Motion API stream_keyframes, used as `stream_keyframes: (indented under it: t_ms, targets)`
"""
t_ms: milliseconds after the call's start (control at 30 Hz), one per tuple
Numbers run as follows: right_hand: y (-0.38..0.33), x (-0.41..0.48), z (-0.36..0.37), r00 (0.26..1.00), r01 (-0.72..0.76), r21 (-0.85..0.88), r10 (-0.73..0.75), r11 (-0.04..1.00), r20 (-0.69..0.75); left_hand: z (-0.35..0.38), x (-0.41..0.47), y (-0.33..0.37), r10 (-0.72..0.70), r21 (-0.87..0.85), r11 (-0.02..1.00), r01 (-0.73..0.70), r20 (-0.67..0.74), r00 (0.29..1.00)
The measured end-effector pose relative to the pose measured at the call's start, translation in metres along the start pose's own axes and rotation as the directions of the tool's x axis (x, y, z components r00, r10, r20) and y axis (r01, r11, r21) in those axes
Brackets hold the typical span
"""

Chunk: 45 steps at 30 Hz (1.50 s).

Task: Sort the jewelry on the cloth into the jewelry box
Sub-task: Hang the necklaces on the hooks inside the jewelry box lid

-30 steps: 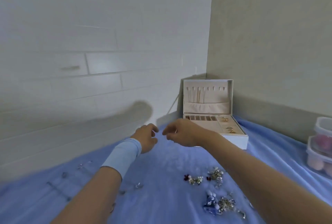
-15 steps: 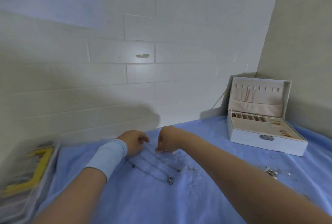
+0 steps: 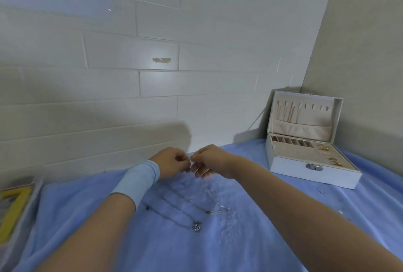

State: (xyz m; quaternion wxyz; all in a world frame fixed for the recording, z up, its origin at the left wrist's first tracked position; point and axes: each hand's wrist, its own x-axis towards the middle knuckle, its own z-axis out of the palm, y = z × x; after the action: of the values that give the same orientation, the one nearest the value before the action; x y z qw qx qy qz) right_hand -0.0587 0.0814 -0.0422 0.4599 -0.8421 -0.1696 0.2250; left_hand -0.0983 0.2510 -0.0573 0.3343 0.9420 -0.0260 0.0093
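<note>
Several thin silver necklaces lie on the blue cloth; one carries a dark round pendant, another ends in a small bead. My left hand, with a light blue wristband, and my right hand meet fingertip to fingertip just above the chains' far ends. Both have curled fingers that pinch a faint, blurred chain hanging down towards the cloth. The white jewelry box stands open at the right, lid upright with gold chains hung inside, and gold pieces in its right compartments.
A clear plastic container with something yellow inside sits at the cloth's left edge. A white brick wall runs close behind the hands, and a beige wall closes the right corner behind the box. A few tiny pieces lie on the cloth near the box.
The view swung left, away from the earring pile, to the necklaces. Both hands dropped to the chains' far ends, then rose slightly with their fingertips together, and the chains below now look blurred.
</note>
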Motion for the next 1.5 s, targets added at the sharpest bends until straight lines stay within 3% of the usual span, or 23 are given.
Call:
stream_keyframes:
  t_ms: [100,167,367,600,767,900,1000,1067,1133,1200,1267,1333,1433,1500]
  targets:
    - [0.0,-0.009,-0.027,1.0,-0.004,0.292,0.004,0.956,0.001,-0.005,0.007,0.024,-0.023,-0.396,0.917,0.047,0.066,0.998]
    - [0.0,-0.018,-0.047,1.0,0.008,0.419,0.0,0.908,-0.019,-0.011,0.014,0.044,-0.015,-0.509,0.859,0.055,0.082,0.997]
    - [0.011,-0.042,-0.119,0.992,0.099,0.372,-0.06,0.923,-0.114,-0.016,0.043,0.113,0.089,-0.609,0.792,0.034,0.171,0.981]
    - [0.035,-0.075,-0.217,0.987,0.114,0.214,-0.086,0.97,-0.138,0.004,0.099,0.191,0.171,-0.543,0.835,-0.092,0.097,0.981]
    - [0.07,-0.094,-0.284,0.991,0.089,0.319,-0.051,0.944,-0.123,0.035,0.149,0.232,0.151,-0.614,0.784,-0.093,0.044,0.988]
    - [0.09,-0.102,-0.324,0.984,0.155,0.481,-0.092,0.863,-0.152,0.065,0.184,0.248,0.097,-0.49,0.869,-0.066,0.038,0.995]
    - [0.093,-0.101,-0.351,0.968,0.223,0.533,-0.123,0.816,-0.217,0.084,0.2,0.259,0.087,-0.404,0.915,-0.013,0.164,0.983]
    - [0.089,-0.094,-0.363,0.961,0.215,0.431,-0.11,0.876,-0.255,0.091,0.206,0.265,0.108,-0.089,0.992,-0.087,0.262,0.959]
    - [0.083,-0.084,-0.37,0.956,0.16,0.184,-0.106,0.97,-0.274,0.094,0.211,0.275,0.133,0.218,0.954,-0.208,0.313,0.94]
    - [0.075,-0.072,-0.37,0.957,0.113,-0.04,-0.12,0.993,-0.264,0.096,0.218,0.287,0.208,0.297,0.909,-0.292,0.285,0.936]
    - [0.066,-0.061,-0.37,0.96,0.095,-0.119,-0.123,0.988,-0.251,0.098,0.228,0.301,0.321,0.094,0.937,-0.336,0.15,0.935]
    - [0.058,-0.053,-0.373,0.962,0.084,-0.139,-0.117,0.987,-0.248,0.099,0.235,0.315,0.373,-0.274,0.898,-0.345,0.059,0.926]
    - [0.052,-0.047,-0.383,0.96,0.06,-0.2,-0.111,0.978,-0.256,0.102,0.243,0.33,0.373,-0.581,0.783,-0.223,0.152,0.915]
    - [0.053,-0.045,-0.39,0.959,0.051,-0.22,-0.109,0.974,-0.26,0.103,0.251,0.335,0.354,-0.59,0.792,-0.156,0.235,0.905]
